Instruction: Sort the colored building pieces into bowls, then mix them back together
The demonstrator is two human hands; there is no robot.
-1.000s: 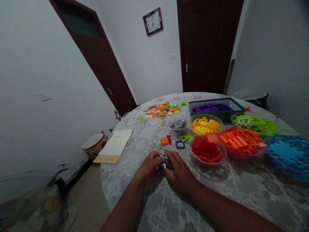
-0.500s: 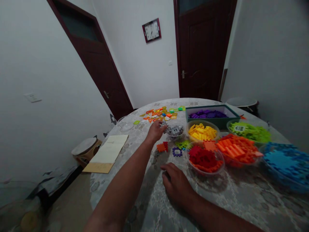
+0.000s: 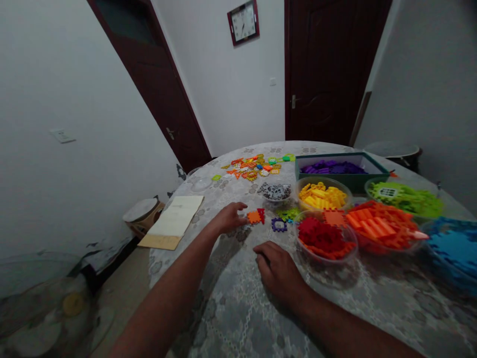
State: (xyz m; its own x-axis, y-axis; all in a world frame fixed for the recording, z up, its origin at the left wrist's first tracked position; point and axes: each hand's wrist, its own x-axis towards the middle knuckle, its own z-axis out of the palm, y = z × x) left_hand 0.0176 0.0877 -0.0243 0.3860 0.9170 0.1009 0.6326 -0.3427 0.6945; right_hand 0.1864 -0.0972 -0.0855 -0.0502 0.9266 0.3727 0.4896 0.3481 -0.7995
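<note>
My left hand [image 3: 231, 218] is over the tablecloth with thumb and index finger apart. Its fingertips are at the left edge of an orange square building piece [image 3: 254, 217], nothing visible between them. A red piece [image 3: 261, 215] adjoins that square on its right. To the right lie a purple square frame piece [image 3: 278, 224] and some lime-green pieces [image 3: 287, 214]. My right hand [image 3: 278, 268] rests on the cloth nearer to me, fingers curled in, with no object showing. The bowl of red pieces [image 3: 324, 238] stands to its right.
Grey pieces [image 3: 276, 191], yellow pieces [image 3: 322, 196], orange pieces [image 3: 380, 226], green pieces [image 3: 413, 199] and blue pieces [image 3: 452, 243] fill bowls. A green box [image 3: 372, 181] holds purple pieces. Mixed pieces [image 3: 249, 168] lie scattered behind. An open notebook [image 3: 175, 221] is at the left edge.
My left hand has drawn back from beside the grey bowl, toward me and left, to the orange square. My right hand stays on the cloth. The whole view has shifted slightly.
</note>
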